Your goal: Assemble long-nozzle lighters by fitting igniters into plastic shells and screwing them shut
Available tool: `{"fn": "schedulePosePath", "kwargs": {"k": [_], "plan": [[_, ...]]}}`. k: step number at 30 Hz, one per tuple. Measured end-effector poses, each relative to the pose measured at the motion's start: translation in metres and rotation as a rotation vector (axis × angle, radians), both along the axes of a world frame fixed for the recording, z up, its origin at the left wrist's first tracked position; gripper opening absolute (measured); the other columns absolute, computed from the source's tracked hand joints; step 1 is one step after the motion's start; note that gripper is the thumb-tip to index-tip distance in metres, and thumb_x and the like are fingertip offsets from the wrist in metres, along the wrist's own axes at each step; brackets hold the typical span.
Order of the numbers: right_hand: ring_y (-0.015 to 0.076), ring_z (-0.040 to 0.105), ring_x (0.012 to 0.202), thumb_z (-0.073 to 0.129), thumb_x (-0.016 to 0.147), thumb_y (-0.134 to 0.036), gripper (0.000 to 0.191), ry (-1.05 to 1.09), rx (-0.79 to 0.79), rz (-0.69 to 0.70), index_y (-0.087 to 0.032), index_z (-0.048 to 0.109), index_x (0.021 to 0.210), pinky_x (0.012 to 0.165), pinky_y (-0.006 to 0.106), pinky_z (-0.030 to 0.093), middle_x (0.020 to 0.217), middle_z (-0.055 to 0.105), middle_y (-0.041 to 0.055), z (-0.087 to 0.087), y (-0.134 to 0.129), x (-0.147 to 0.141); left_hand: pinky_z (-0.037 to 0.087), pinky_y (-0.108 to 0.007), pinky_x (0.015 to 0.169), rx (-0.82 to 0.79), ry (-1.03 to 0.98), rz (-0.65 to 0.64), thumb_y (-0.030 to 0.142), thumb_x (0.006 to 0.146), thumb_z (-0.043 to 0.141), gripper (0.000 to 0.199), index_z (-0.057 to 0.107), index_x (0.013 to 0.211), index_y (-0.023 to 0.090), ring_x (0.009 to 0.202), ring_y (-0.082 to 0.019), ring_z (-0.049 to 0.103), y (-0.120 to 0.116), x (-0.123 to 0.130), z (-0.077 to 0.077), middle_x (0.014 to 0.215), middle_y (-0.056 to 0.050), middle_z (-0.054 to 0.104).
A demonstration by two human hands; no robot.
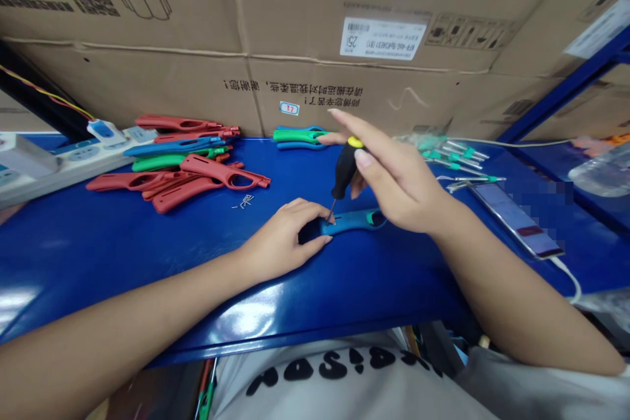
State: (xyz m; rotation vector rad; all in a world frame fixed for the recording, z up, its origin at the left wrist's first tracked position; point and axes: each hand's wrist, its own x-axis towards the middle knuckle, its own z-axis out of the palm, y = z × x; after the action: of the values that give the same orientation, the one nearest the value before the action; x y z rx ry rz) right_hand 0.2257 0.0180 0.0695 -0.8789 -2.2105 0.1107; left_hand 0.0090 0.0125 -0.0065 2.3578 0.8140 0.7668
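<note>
A blue long-nosed lighter body [352, 220] with a green trigger lies on the table in front of me. My left hand [281, 236] pinches its left end between thumb and fingers. In my right hand [394, 174] is a screwdriver [344, 170] with a black handle and a yellow end cap. It stands nearly upright, tilted a little, and its tip meets the lighter body beside my left fingertips. The exact spot under the tip is too small to make out. Several small screws [243, 202] lie loose to the left, behind my left hand.
Red, blue and green lighter bodies [207, 174] are piled at the left beside a white power strip [81, 154]. Green and blue ones [298, 136] lie at the back. Metal-tipped green parts [457, 154] and a phone [519, 220] on a cable are at right. Cardboard [295, 26] stands behind.
</note>
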Motion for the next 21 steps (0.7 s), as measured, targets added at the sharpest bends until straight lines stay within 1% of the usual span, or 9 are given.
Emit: {"fn": "schedulePosePath", "kwargs": {"k": [1, 3, 6, 9, 12, 14, 18, 19, 21], "plan": [[0.0156, 0.07, 0.077, 0.036, 0.106, -0.039, 0.043, 0.022, -0.03, 0.027, -0.03, 0.046, 0.148, 0.072, 0.032, 0.058, 0.116, 0.073, 0.0042, 0.0, -0.0006, -0.0002, 0.05, -0.04, 0.1, -0.002, 0.0, 0.0, 0.022, 0.091, 0.067, 0.018, 0.064, 0.108, 0.021, 0.107, -0.021, 0.063, -0.0001, 0.0001, 0.0002, 0.109, -0.003, 0.071], [0.0139, 0.069, 0.071, 0.046, 0.104, -0.038, 0.041, 0.058, -0.005, 0.025, -0.027, 0.053, 0.142, 0.069, 0.03, 0.058, 0.11, 0.074, 0.003, 0.0001, -0.001, -0.0006, 0.049, -0.04, 0.1, -0.005, -0.002, 0.0, 0.021, 0.09, 0.067, 0.018, 0.064, 0.108, 0.021, 0.107, -0.021, 0.063, -0.0003, 0.0003, 0.0006, 0.109, -0.003, 0.071], [0.017, 0.071, 0.075, 0.066, 0.093, -0.042, 0.034, 0.039, 0.184, -0.058, -0.021, 0.069, 0.119, 0.074, 0.031, 0.058, 0.098, 0.077, 0.0039, 0.0005, -0.0005, -0.0018, 0.049, -0.04, 0.101, -0.001, -0.008, 0.0, 0.021, 0.09, 0.067, 0.017, 0.064, 0.107, 0.021, 0.108, -0.021, 0.063, -0.0004, 0.0007, 0.0009, 0.109, -0.002, 0.072], [0.0202, 0.072, 0.097, 0.052, 0.101, -0.036, 0.031, 0.007, 0.233, -0.027, -0.021, 0.066, 0.124, 0.086, 0.034, 0.058, 0.11, 0.076, 0.0061, 0.0009, 0.0, -0.003, 0.05, -0.039, 0.099, 0.004, -0.006, -0.002, 0.021, 0.09, 0.067, 0.017, 0.064, 0.108, 0.021, 0.107, -0.021, 0.063, 0.0001, 0.0007, 0.0005, 0.109, -0.002, 0.071], [0.0162, 0.072, 0.09, 0.034, 0.107, -0.031, 0.039, 0.042, 0.057, 0.045, -0.025, 0.055, 0.139, 0.079, 0.032, 0.059, 0.122, 0.071, 0.0052, 0.0009, 0.0003, -0.0038, 0.049, -0.038, 0.099, 0.003, 0.0, -0.004, 0.021, 0.091, 0.067, 0.018, 0.064, 0.108, 0.019, 0.106, -0.02, 0.063, 0.0007, 0.0002, -0.0003, 0.109, -0.003, 0.071], [0.0144, 0.07, 0.079, 0.042, 0.105, -0.038, 0.036, 0.059, 0.014, 0.039, -0.026, 0.058, 0.135, 0.069, 0.03, 0.059, 0.117, 0.072, 0.0044, 0.0007, 0.0007, -0.0041, 0.049, -0.038, 0.1, 0.002, 0.003, -0.003, 0.02, 0.09, 0.067, 0.018, 0.064, 0.108, 0.019, 0.107, -0.02, 0.063, 0.0007, -0.0002, -0.0008, 0.109, -0.003, 0.071], [0.0184, 0.07, 0.082, 0.064, 0.094, -0.043, 0.026, 0.038, 0.237, -0.038, -0.02, 0.07, 0.105, 0.074, 0.031, 0.058, 0.095, 0.075, 0.005, 0.0006, 0.0007, -0.0047, 0.048, -0.038, 0.1, 0.008, 0.003, 0.002, 0.02, 0.09, 0.068, 0.018, 0.064, 0.107, 0.02, 0.108, -0.02, 0.062, 0.0005, -0.0002, -0.0011, 0.109, -0.002, 0.072], [0.0196, 0.07, 0.087, 0.062, 0.096, -0.041, 0.025, 0.029, 0.266, -0.041, -0.02, 0.069, 0.106, 0.077, 0.032, 0.057, 0.096, 0.075, 0.0058, 0.0006, 0.0002, -0.0048, 0.049, -0.038, 0.1, 0.008, 0.003, 0.003, 0.02, 0.09, 0.068, 0.018, 0.064, 0.108, 0.02, 0.107, -0.02, 0.063, 0.0005, -0.0001, -0.0009, 0.11, -0.002, 0.072], [0.0196, 0.07, 0.094, 0.048, 0.103, -0.035, 0.029, 0.024, 0.204, -0.001, -0.02, 0.064, 0.122, 0.081, 0.034, 0.058, 0.112, 0.073, 0.0079, 0.0, -0.0009, -0.0051, 0.049, -0.037, 0.099, 0.007, 0.004, 0.002, 0.02, 0.09, 0.067, 0.019, 0.064, 0.108, 0.02, 0.106, -0.02, 0.063, 0.0006, 0.0001, -0.0006, 0.11, -0.002, 0.071]]}}
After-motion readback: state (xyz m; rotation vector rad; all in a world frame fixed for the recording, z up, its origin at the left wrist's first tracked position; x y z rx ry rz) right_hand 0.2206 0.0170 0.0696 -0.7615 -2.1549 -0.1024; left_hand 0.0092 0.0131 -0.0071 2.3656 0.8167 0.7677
